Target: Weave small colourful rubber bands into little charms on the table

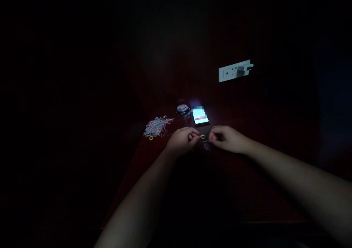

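My left hand (182,142) is closed in a pinch, with its fingertips just left of a small yellow hair band (202,137) on the dark table. Across from it, my right hand (227,139) is also pinched, its thumb and finger pressed together. A thin pale strand (205,141) lies by the right fingertips; whether they grip it cannot be made out. A few thin purple elastic bands (206,147) rest just below, between the hands. Further left is a heap of colourful small elastic bands (157,127), mixed with some thicker yellow ones.
A lidded clear jar (183,111) stands behind my left hand. Beside it is a phone (200,116) with its screen lit. A white wall socket (235,71) with a plug in it sits above the reddish table (247,193). The surroundings are very dark.
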The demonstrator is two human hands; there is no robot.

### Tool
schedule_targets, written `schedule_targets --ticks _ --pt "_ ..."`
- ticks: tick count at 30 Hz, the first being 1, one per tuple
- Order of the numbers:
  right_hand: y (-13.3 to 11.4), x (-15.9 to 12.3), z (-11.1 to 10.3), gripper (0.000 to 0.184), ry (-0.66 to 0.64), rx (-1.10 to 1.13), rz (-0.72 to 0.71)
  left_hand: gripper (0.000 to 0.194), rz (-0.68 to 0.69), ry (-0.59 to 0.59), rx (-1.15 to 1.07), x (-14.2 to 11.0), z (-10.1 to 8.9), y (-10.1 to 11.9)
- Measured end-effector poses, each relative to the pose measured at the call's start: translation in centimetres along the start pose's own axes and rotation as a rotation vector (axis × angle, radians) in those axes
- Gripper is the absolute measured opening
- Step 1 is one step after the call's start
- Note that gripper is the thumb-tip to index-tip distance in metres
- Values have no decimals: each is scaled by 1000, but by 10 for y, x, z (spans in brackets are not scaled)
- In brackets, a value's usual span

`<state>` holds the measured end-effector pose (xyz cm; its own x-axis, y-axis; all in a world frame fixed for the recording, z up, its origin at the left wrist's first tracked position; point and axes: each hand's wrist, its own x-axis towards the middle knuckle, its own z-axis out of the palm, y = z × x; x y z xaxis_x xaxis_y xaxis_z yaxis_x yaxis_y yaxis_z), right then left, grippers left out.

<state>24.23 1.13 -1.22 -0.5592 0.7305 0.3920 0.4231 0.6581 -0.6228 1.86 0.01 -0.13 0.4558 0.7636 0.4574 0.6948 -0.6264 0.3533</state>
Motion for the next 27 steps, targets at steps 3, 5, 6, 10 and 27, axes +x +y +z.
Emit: schedule_targets --ticks 3,5,6,10,27 --pt "1 -1 -3 7 -55 -45 -17 10 42 -54 52 0 -2 1" --pt "1 -2 -4 6 -80 -68 -24 8 77 -116 67 0 -3 4" --pt "2 -2 -5 5 -89 -81 -30 7 90 -151 69 0 -3 5" --pt "2 -3 -5 5 -100 -125 -56 8 127 -264 58 -1 -3 9" --pt "-1 -2 -3 7 -151 -181 -63 15 137 -329 -63 -3 -1 10"
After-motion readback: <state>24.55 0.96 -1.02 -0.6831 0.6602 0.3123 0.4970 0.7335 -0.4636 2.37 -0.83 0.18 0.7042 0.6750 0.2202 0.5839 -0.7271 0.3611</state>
